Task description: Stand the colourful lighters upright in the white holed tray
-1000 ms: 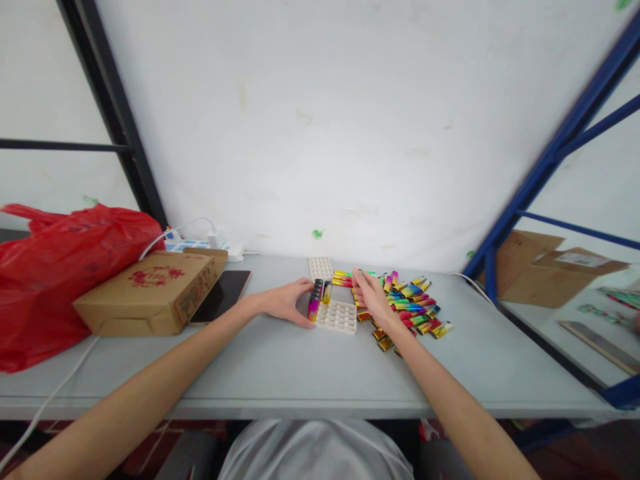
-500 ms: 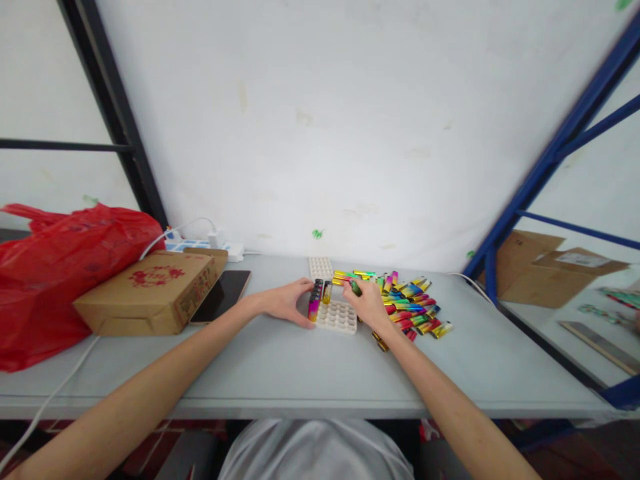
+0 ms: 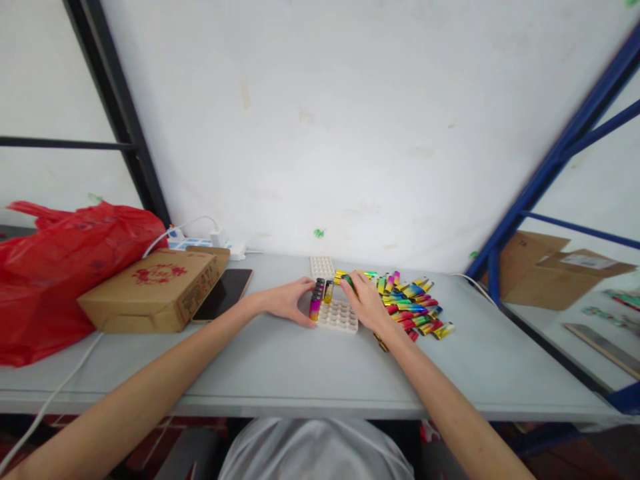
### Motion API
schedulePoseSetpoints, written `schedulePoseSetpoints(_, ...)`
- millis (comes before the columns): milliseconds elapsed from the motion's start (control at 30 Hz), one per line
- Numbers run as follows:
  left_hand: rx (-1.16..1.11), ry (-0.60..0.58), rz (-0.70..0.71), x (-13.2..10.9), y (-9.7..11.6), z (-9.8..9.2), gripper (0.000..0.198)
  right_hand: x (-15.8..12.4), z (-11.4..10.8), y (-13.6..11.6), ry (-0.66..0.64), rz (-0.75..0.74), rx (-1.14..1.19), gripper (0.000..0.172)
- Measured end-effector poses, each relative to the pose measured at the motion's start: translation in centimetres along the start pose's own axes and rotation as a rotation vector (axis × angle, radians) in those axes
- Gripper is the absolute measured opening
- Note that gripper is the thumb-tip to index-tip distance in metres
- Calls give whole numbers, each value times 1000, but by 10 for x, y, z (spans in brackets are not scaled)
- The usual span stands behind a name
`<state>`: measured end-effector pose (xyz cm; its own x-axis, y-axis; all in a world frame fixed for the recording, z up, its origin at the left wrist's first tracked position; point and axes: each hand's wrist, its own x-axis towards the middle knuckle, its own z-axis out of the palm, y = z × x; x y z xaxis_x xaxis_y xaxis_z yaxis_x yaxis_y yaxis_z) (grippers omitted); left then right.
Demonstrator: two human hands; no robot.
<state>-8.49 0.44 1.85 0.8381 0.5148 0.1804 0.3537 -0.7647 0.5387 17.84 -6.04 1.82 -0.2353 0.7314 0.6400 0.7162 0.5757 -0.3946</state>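
Observation:
A white tray [image 3: 343, 319] with rows of round holes lies on the table. Along its left edge stands a row of upright lighters [image 3: 315, 304] with black tops and purple-to-yellow bodies; a yellowish lighter [image 3: 328, 292] stands beside them. My left hand [image 3: 291, 301] is at the tray's left end, thumb and fingers spread in a wide C around the row; whether it presses on the tray I cannot tell. My right hand [image 3: 366, 301] is closed on a green lighter [image 3: 348, 281] above the tray's right rear part, its fingers partly hiding it.
Right of the tray lies a loose pile of shiny multicoloured lighters [image 3: 413, 308]. A second white holed tray [image 3: 321, 267] lies behind. On the left are a dark phone [image 3: 225, 295], a cardboard box [image 3: 150, 290], a red plastic bag [image 3: 45, 280] and a power strip [image 3: 235, 251].
My right hand has turned and shifted slightly, with the green lighter still in its fingers. My left hand keeps its place by the tray. The view has shifted a little.

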Motion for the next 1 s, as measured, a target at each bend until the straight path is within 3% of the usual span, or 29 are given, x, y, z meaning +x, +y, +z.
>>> schedulePoseSetpoints(200, -12, 13, -24, -1, -1, 1, 89, 0, 4, 1, -99, -10, -17, 48)
schedulePoseSetpoints(300, -14, 9, -42, 0, -1, 2, 89, -1, 11, 1, -76, -16, -22, 50)
schedulePoseSetpoints(533, 0, 6, -12, 0, -1, 2, 89, -2, 25, 5, -181, -28, -210, 40)
schedulePoseSetpoints(733, 5, 11, -5, -2, -4, 2, 93, 4, 19, 9, -244, -76, -278, 45)
schedulePoseSetpoints(1000, -8, -10, -33, -2, -1, 1, 89, 1, 24, -12, -352, -71, -354, 34)
